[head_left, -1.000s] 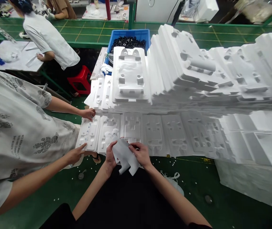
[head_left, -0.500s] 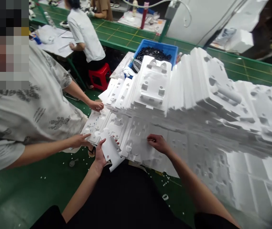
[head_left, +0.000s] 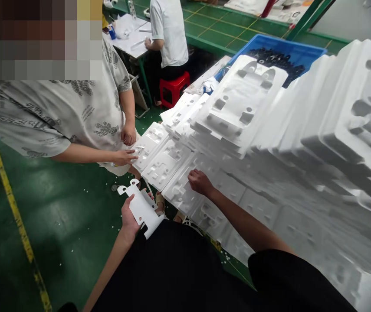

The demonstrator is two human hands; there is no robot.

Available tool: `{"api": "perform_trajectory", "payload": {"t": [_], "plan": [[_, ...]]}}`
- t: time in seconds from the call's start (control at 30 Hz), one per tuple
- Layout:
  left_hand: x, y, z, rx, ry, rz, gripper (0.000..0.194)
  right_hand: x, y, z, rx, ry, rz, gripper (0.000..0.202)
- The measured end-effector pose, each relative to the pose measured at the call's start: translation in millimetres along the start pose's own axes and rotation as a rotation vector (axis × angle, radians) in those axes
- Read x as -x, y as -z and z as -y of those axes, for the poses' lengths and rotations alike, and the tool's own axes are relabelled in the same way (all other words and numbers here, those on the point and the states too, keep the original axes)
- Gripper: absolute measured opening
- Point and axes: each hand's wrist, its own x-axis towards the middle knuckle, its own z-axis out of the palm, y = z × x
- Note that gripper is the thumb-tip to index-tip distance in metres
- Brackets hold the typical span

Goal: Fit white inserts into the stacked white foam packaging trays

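Foam: white moulded trays (head_left: 237, 112) stacked and fanned over the whole 3 o'clock half; lower right smeared by blur, pockets hard to read there.
Cut off: stack runs out of view at 3 and 5 o'clock; what it rests on is hidden.
Hidden: left palm covered by the sheet; right fingertips partly sunk in a tray, contact point unclear.
Bin: blue bin (head_left: 270, 45) at 1 o'clock behind the stack, holds small black parts, too small to identify; front wall masked by foam.
Sheet: flat white cut-out sheet (head_left: 142, 208) with tabs and small holes, at 7 o'clock from the stack, above the green floor (head_left: 58, 208), clear of the trays.
Left hand: left hand (head_left: 128, 214) palm up, fingers curled round the sheet's lower edge, holding it tilted.
Right hand: right hand (head_left: 200, 182) arm stretched toward 11 o'clock, fingers bent and narrow, resting on a low tray (head_left: 182, 193); grip cannot be told.
Co-worker: person in patterned shirt at 10 o'clock, both hands (head_left: 123, 157) at the end tray (head_left: 149, 145).
Background: seated person on red stool (head_left: 172, 89) at 12 o'clock, at a table.
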Motion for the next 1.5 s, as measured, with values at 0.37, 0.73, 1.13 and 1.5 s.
{"api": "perform_trajectory", "payload": {"t": [0.37,0.73,1.13,1.5], "plan": [[15.1,-3.7,20.2,-0.049,-0.041,-0.002,0.046,-18.5,-17.1,-0.6,-0.090,-0.077,-0.125,0.024],[15.6,-1.2,21.9,-0.039,-0.040,-0.032,0.051,-32.5,-6.4,-6.5,-0.094,-0.072,-0.026,0.025],[15.8,1.3,23.1,-0.069,-0.076,-0.051,0.048,-45.5,-2.7,-6.0,-0.044,-0.071,0.054,0.026],[14.2,3.0,21.5,-0.059,-0.073,-0.052,0.048,-46.3,-8.2,-7.0,-0.011,-0.059,0.056,0.024]]}}
